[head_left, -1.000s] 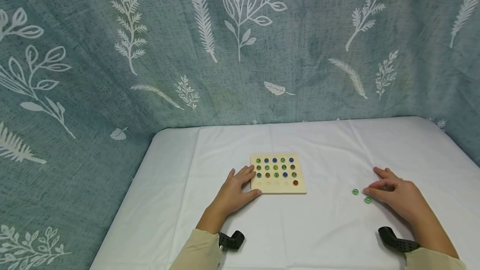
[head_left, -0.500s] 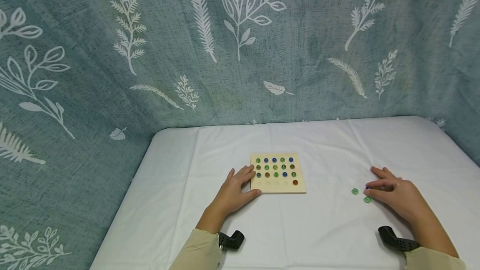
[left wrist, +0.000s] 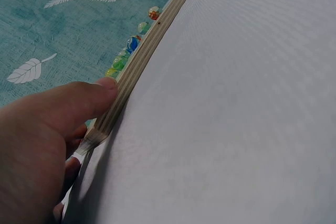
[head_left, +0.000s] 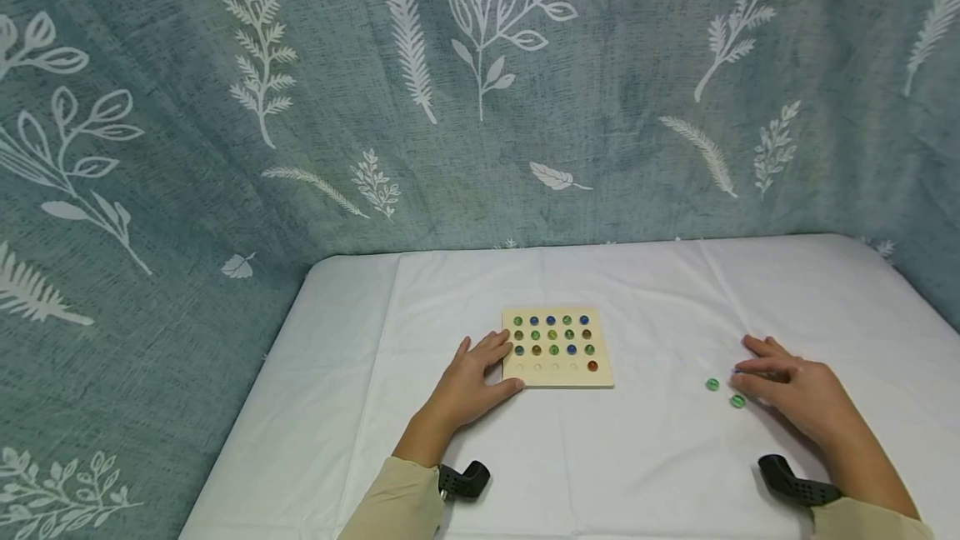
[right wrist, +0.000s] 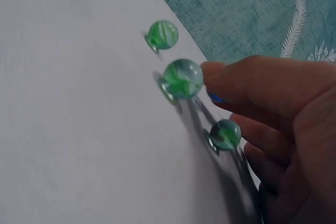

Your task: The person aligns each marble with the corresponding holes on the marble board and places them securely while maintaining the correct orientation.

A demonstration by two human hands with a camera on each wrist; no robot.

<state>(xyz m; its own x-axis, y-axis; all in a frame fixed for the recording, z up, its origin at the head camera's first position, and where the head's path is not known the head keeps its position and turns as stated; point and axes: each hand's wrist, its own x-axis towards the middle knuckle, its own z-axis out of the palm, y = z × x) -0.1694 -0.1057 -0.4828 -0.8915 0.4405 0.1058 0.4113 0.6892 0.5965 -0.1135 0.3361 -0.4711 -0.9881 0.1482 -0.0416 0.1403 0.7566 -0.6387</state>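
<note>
A pale wooden board [head_left: 567, 381] holds rows of glass marbles, blue, green and brownish. Its near row shows several bare hollows and a reddish marble [head_left: 592, 366] at the right end. My left hand [head_left: 471, 382] holds the board's near left corner; in the left wrist view the thumb [left wrist: 86, 100] lies along its edge. My right hand [head_left: 802, 394] pinches a blue marble [right wrist: 216, 97] between thumb and index finger, mostly hidden by the thumb. Near it lie green marbles [head_left: 712, 385] [right wrist: 182, 78]; a third green marble [right wrist: 226, 134] shows beneath the hand in the right wrist view.
A white cloth [head_left: 637, 465] covers the table, lightly creased. Behind it and to the left hangs a teal curtain [head_left: 465, 165] with white leaf prints. Black wrist devices [head_left: 465, 480] sit on both wrists.
A blue marble, out of sight one second ago, has come into view between my right fingertips. The left hand and the board stay where they were.
</note>
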